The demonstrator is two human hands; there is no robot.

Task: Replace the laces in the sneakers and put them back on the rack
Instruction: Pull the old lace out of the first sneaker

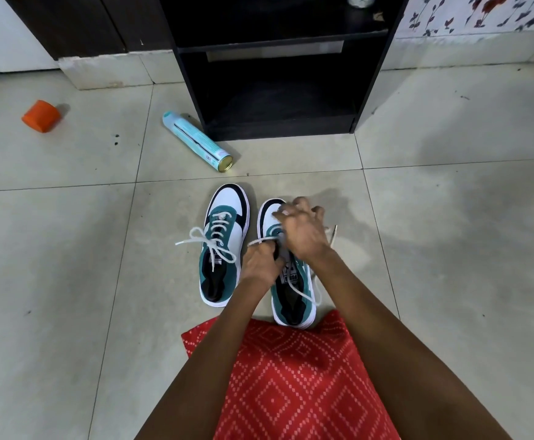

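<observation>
Left sneaker: white, teal and black low-top sneaker [236, 235], upright on the floor, toe towards the rack.
Its lace: white cord [211, 246], threaded up the eyelets and tied in a bow.
Right sneaker: matching shoe [294, 295] just beside it, upright, front half hidden.
Loose lace: white cord [303, 293], untied, trailing over the collar.
Rack: black open-shelf wooden unit [278, 128], standing beyond the toes.

The rack's [368, 74] lower bay stands open in front. A spray can [197, 141] lies by the rack's left foot; floor [449, 138] to its right is bare.
</observation>
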